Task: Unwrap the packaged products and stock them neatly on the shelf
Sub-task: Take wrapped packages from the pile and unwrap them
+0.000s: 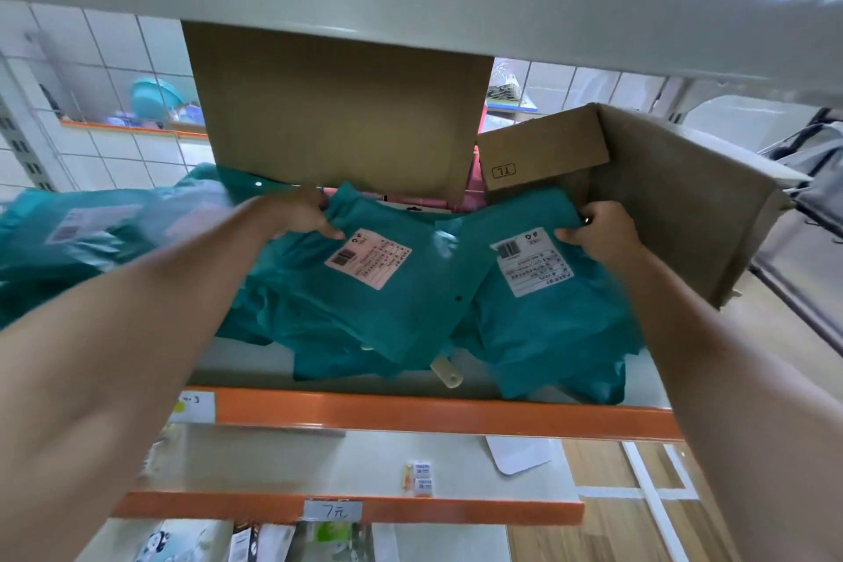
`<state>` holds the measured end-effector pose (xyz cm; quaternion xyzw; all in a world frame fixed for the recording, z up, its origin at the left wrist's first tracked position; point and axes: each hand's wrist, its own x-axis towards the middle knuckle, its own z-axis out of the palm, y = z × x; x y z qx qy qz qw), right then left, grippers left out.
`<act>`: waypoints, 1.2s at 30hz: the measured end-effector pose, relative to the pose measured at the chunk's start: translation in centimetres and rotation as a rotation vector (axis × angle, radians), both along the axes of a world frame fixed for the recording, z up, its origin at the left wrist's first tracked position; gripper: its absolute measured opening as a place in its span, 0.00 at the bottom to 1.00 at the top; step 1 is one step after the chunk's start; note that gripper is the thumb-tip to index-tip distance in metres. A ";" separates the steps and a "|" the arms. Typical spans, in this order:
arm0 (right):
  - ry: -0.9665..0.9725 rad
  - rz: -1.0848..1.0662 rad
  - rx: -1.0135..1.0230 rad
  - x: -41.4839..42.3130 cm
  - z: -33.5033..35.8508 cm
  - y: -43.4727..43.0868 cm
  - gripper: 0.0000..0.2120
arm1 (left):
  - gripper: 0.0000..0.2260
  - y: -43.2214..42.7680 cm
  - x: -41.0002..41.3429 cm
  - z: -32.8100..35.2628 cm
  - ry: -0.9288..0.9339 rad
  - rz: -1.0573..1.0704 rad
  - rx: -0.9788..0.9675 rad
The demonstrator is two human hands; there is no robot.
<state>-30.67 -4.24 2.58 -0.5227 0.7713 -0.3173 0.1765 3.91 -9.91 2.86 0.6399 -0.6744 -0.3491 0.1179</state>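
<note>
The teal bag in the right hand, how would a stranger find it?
Find the orange-edged shelf and the open cardboard box at its right end. Beside that box lies the teal bag the right hand grips. Its label is white; the neighbouring bag has a pink one.

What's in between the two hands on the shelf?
In the head view, just teal packets: the left hand grips the pink-label packet, the right hand the white-label packet, edges meeting between.
</note>
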 end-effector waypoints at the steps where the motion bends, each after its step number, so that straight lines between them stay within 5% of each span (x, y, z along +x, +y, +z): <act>1: 0.019 0.001 -0.011 0.1 0.4 0.3 0.14 | 0.17 0.2 0.0 -0.1 -0.001 -0.008 -0.031; 14: 0.124 0.076 -0.149 1.7 6.2 5.1 0.17 | 0.16 3.9 1.2 4.8 0.118 0.020 -0.259; 20: 0.351 0.235 -0.190 3.0 7.4 8.3 0.07 | 0.11 8.2 1.6 7.1 0.001 -0.043 -0.414; 27: 0.590 0.282 -0.235 6.9 8.7 12.8 0.15 | 0.19 15.4 4.0 7.0 -0.226 -0.083 -0.525; 36: 0.561 0.519 -0.287 16.7 9.6 16.5 0.16 | 0.13 21.9 11.5 6.2 -0.355 0.015 -0.505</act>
